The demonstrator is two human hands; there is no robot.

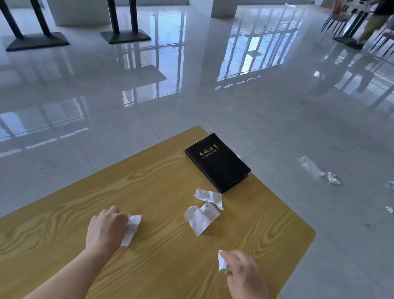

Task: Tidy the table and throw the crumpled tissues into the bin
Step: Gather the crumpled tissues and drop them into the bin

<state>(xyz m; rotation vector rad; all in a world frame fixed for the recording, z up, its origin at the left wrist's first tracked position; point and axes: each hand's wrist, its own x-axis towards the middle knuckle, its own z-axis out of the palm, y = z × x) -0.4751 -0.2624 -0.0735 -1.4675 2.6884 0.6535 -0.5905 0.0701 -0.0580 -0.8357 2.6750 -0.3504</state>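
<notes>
On the tabletop (57, 244), the left hand (105, 231) fingers pinch one tissue (131, 229); the right hand (245, 277) fingers grip a smaller tissue (222, 260). Two loose tissues (202, 214) lie beyond the fingers, before a black notebook (217, 162).

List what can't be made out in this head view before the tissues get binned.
- Bin: not in the head view at all.
- Tissue under left hand: mostly covered by it.
- Tissue in right hand: only a corner shows past the fingers.
- Marks on the middle tissues: too small to read.
</notes>
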